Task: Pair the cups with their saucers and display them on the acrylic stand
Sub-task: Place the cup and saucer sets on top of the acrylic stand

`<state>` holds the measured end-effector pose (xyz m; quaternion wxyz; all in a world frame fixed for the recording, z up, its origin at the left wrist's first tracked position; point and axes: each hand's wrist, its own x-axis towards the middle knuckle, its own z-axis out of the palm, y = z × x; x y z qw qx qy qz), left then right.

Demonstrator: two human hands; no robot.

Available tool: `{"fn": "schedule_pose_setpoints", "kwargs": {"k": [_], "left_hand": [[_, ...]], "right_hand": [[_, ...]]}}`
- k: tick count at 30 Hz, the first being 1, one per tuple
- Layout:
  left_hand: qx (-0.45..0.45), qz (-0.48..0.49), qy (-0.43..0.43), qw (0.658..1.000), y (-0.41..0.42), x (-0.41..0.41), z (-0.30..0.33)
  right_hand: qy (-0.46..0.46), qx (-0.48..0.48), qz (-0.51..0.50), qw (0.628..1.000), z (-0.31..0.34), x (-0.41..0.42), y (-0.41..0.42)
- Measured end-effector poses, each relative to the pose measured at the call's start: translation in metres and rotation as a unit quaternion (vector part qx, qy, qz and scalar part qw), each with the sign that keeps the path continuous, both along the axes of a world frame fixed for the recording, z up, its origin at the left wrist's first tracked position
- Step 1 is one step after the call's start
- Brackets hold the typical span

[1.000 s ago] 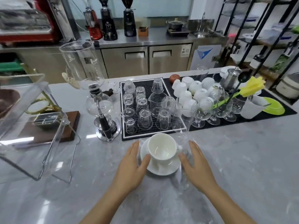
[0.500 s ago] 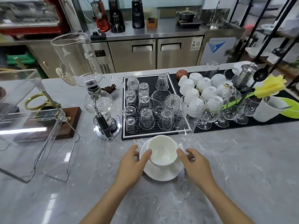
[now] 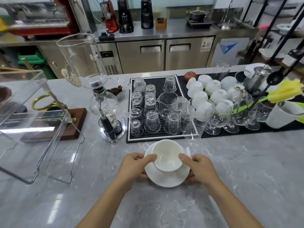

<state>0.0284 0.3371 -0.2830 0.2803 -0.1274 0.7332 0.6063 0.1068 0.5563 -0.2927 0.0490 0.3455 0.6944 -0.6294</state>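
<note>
A white ceramic cup (image 3: 167, 156) sits upright in a round white ceramic saucer (image 3: 167, 177), and the pair is held near the middle of the grey marbled worktop (image 3: 246, 178), just in front of its near-centre black rubber drying mat (image 3: 158, 137). The left hand (image 3: 133, 167) clamps the saucer's left rim, thumb lying against the cup's side and fingers curled beneath the rim. The right hand (image 3: 199, 167) mirrors it on the right rim, thumb touching the cup, fingers under the saucer. Whether the saucer rests on the worktop or is lifted clear of it cannot be told.

The clear acrylic stand (image 3: 37, 122) with its thin wire-like legs occupies the worktop's left side, well apart from the pair. Between stand and mat stands a glass siphon coffee maker (image 3: 105, 111). Upturned clear glasses (image 3: 152, 120) crowd the mat; a cluster of upturned white cups (image 3: 212, 91) lies toward the far right edge, with stemmed glasses (image 3: 218, 116) in front of them.
</note>
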Motion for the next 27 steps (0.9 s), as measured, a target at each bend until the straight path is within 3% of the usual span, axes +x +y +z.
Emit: {"fn": "schedule_pose_setpoints", "kwargs": {"k": [12, 27], "left_hand": [[0.011, 0.028, -0.017, 0.999, 0.003, 0.001, 0.006], [0.047, 0.047, -0.004, 0.998, -0.024, 0.024, 0.013]], "right_hand": [[0.02, -0.033, -0.015, 0.999, 0.001, -0.002, -0.002], [0.049, 0.02, 0.006, 0.999, 0.015, 0.017, -0.022]]}}
